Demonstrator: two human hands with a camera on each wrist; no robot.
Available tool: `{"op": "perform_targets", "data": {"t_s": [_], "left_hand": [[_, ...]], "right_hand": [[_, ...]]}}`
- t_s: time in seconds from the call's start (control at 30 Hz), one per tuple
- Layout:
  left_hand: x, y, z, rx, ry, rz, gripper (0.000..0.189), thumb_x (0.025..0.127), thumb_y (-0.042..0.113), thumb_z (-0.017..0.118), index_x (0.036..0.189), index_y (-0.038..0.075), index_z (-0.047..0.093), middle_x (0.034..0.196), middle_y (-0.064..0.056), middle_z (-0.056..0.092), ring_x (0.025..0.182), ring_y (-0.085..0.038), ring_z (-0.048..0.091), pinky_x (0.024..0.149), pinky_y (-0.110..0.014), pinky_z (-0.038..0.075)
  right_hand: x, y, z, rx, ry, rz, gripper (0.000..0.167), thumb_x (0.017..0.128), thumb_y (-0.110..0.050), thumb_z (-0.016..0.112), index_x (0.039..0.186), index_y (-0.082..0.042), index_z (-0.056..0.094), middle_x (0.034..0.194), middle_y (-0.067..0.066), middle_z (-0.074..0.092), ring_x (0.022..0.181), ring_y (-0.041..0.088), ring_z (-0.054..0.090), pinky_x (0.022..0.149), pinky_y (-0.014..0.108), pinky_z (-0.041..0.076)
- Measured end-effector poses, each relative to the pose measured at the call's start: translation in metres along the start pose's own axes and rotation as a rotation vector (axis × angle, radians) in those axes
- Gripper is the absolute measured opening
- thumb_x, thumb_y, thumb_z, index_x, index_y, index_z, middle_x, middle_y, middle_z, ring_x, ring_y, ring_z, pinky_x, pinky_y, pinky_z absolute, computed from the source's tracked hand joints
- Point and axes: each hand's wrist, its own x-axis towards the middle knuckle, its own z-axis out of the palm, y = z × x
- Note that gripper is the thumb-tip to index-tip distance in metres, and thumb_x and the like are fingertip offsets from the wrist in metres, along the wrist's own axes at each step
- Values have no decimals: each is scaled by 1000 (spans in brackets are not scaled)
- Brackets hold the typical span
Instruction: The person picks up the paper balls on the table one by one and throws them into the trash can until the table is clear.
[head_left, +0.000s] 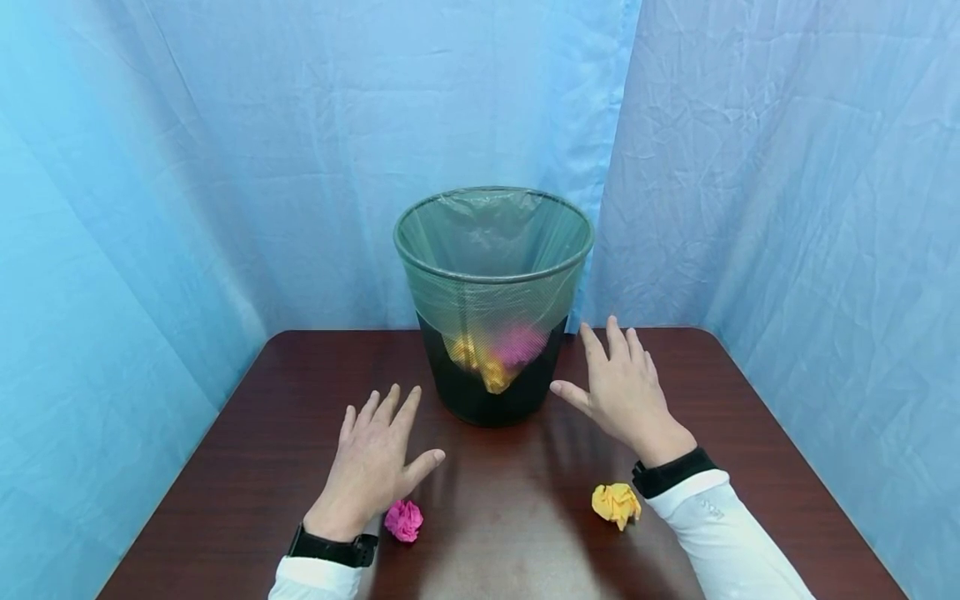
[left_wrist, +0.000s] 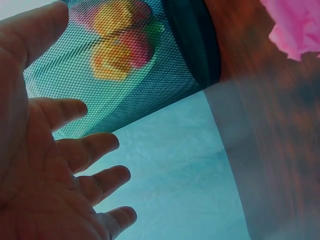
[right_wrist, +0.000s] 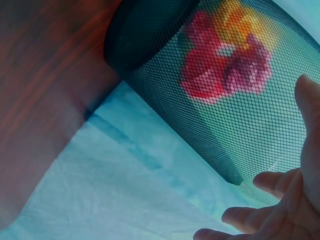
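A mesh wastebasket (head_left: 495, 300) with a clear liner stands upright near the table's far edge, and crumpled yellow and pink paper balls (right_wrist: 205, 70) show through its side. My left hand (head_left: 369, 467) is held with fingers spread in front of the basket, to its left, holding nothing. Just right of that wrist a pink crumpled paper ball (head_left: 403, 521) lies on the table. Fingers spread and holding nothing, my right hand (head_left: 626, 400) is beside the basket's right side. A yellow crumpled paper ball (head_left: 617, 505) lies on the table, left of the right wristband.
The dark brown wooden table (head_left: 262, 467) has rounded far corners. Light blue curtains (head_left: 300, 150) hang behind it and along both sides. Each wrist wears a black band (head_left: 673, 472) over a white sleeve.
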Motion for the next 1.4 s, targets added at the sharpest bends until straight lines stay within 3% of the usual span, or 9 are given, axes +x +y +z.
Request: {"op": "perform_targets", "data": {"t_s": [0.87, 1.2, 1.4], "left_hand": [[-24, -1, 21, -68, -95, -34, 95, 84, 60, 80, 159, 13, 45, 160, -23, 46, 146, -50, 41, 113, -73, 33], [-35, -4, 29, -82, -145, -53, 106, 71, 63, 89, 156, 13, 50, 158, -23, 48, 141, -48, 48, 110, -71, 38], [-42, -6, 31, -74, -162, -34, 112, 63, 66, 92, 153, 12, 54, 153, -25, 53, 132, -46, 56, 101, -69, 46]], "right_hand": [[-14, 5, 21, 3, -27, 15, 95, 93, -58, 71, 162, -6, 33, 165, 35, 24, 149, 62, 24, 114, 77, 29], [-19, 6, 26, 14, -51, 31, 95, 93, -59, 71, 163, -7, 32, 166, 35, 23, 150, 61, 22, 114, 77, 29], [-21, 7, 29, 21, -52, 32, 95, 93, -58, 72, 162, -7, 32, 166, 35, 24, 150, 61, 23, 113, 78, 29]]}}
